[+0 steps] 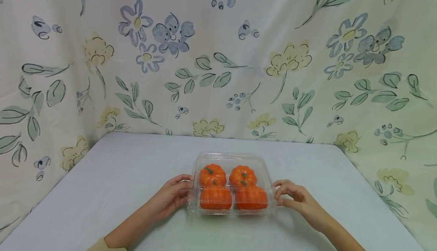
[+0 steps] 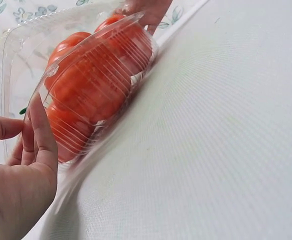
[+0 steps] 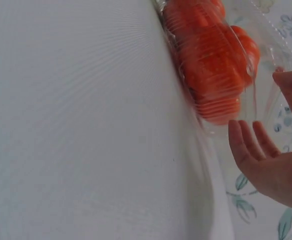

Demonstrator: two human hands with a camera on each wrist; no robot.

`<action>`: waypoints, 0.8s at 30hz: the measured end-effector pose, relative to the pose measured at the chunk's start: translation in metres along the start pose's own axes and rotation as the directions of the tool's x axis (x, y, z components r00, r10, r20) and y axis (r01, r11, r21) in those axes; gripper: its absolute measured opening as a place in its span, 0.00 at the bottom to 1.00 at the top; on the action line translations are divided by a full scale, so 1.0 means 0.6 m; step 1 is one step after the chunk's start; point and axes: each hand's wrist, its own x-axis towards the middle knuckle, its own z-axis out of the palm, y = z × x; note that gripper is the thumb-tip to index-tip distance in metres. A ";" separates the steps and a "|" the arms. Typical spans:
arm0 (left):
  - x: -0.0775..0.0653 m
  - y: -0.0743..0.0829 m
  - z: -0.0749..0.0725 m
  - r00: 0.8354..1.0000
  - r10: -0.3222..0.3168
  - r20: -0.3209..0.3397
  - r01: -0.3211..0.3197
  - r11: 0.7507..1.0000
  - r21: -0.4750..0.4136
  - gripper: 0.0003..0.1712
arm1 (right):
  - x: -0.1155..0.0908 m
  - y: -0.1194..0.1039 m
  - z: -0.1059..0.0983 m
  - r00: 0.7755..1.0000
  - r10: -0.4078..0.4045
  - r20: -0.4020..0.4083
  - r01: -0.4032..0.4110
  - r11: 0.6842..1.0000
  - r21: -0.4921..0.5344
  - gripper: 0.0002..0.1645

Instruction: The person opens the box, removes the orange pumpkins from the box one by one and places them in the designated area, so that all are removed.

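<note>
A clear plastic clamshell box (image 1: 230, 158) stands on the table, holding several orange pumpkins (image 1: 216, 198) with green stems. The left hand (image 1: 175, 194) is at the box's left side; in the left wrist view its thumb and fingers pinch the clear rim (image 2: 36, 90). At the right side is the right hand (image 1: 298, 201), thumb and fingers spread apart. Its fingertips (image 3: 243, 127) lie close to the box wall in the right wrist view; whether they touch it I cannot tell. Glare on the plastic hides whether the lid is fastened.
A white cloth covers the table (image 1: 136, 156) under the box. Behind and to both sides hangs a floral curtain (image 1: 218, 91), meeting the table's back edge.
</note>
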 end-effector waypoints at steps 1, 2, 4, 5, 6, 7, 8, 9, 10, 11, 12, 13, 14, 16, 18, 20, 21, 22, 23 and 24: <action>0.000 0.000 0.000 1.000 0.001 0.000 -0.001 1.000 0.000 0.06 | 0.001 -0.001 0.002 0.999 -0.030 -0.019 0.029 0.999 -0.028 0.10; 0.000 0.000 0.000 1.000 0.001 -0.001 -0.001 1.000 -0.001 0.06 | 0.002 -0.002 0.004 0.997 -0.064 -0.040 0.062 0.997 -0.054 0.10; 0.000 0.000 0.000 1.000 -0.001 0.001 0.001 1.000 -0.001 0.06 | 0.007 -0.005 0.008 0.988 -0.130 -0.080 0.122 0.988 -0.097 0.11; -0.001 0.000 0.000 1.000 -0.002 0.001 0.002 1.000 -0.002 0.06 | 0.009 -0.007 0.009 0.982 -0.160 -0.099 0.148 0.982 -0.113 0.12; -0.001 0.000 -0.001 1.000 -0.003 0.001 0.003 1.000 -0.004 0.06 | 0.012 -0.008 0.011 0.975 -0.188 -0.119 0.172 0.977 -0.129 0.12; -0.001 0.000 -0.001 1.000 -0.002 0.002 0.002 1.000 -0.005 0.06 | 0.015 -0.010 0.013 0.968 -0.212 -0.137 0.193 0.971 -0.142 0.13; -0.001 0.000 -0.001 1.000 -0.004 0.005 0.004 1.000 -0.006 0.06 | 0.019 -0.012 0.014 0.960 -0.232 -0.155 0.208 0.966 -0.153 0.13; -0.001 0.000 -0.002 1.000 -0.006 0.006 0.006 1.000 -0.008 0.06 | 0.022 -0.014 0.015 0.953 -0.250 -0.170 0.224 0.961 -0.160 0.13; -0.001 0.000 -0.003 1.000 -0.008 0.007 0.008 1.000 -0.011 0.06 | 0.026 -0.016 0.016 0.947 -0.266 -0.182 0.237 0.957 -0.166 0.14; -0.001 -0.001 -0.003 1.000 -0.010 0.007 0.010 1.000 -0.013 0.06 | 0.029 -0.017 0.017 0.941 -0.278 -0.191 0.247 0.954 -0.170 0.14; -0.001 -0.001 -0.004 1.000 -0.013 0.007 0.014 1.000 -0.015 0.06 | 0.032 -0.019 0.017 0.936 -0.290 -0.200 0.258 0.951 -0.173 0.14; -0.001 -0.001 -0.004 1.000 -0.017 0.007 0.017 1.000 -0.015 0.06 | 0.035 -0.020 0.017 0.930 -0.301 -0.209 0.267 0.947 -0.176 0.14; -0.001 -0.001 -0.004 1.000 -0.023 0.005 0.023 1.000 -0.015 0.06 | 0.038 -0.021 0.018 0.925 -0.310 -0.218 0.275 0.945 -0.177 0.14; 0.000 -0.001 -0.005 1.000 -0.031 0.004 0.031 0.999 -0.011 0.06 | 0.044 -0.023 0.019 0.915 -0.323 -0.241 0.283 0.941 -0.184 0.13; 0.000 -0.001 -0.006 0.999 -0.037 0.008 0.037 0.999 -0.002 0.06 | 0.050 -0.025 0.021 0.903 -0.333 -0.271 0.286 0.937 -0.198 0.12; 0.001 -0.001 -0.007 0.999 -0.044 0.010 0.044 0.999 0.007 0.06 | 0.056 -0.027 0.021 0.895 -0.336 -0.292 0.285 0.937 -0.204 0.11; 0.000 0.000 -0.007 0.999 -0.046 0.014 0.046 0.999 0.012 0.06 | 0.059 -0.027 0.022 0.892 -0.335 -0.303 0.281 0.937 -0.206 0.11; 0.000 0.000 -0.007 0.999 -0.048 0.016 0.048 0.999 0.018 0.05 | 0.062 -0.028 0.022 0.889 -0.333 -0.314 0.278 0.938 -0.208 0.10; 0.000 0.000 -0.008 0.999 -0.050 0.018 0.050 0.999 0.020 0.05 | 0.064 -0.028 0.021 0.888 -0.326 -0.324 0.268 0.940 -0.213 0.09; 0.000 0.000 -0.008 0.998 -0.052 0.019 0.052 0.998 0.022 0.05 | 0.068 -0.029 0.021 0.886 -0.323 -0.332 0.263 0.941 -0.214 0.09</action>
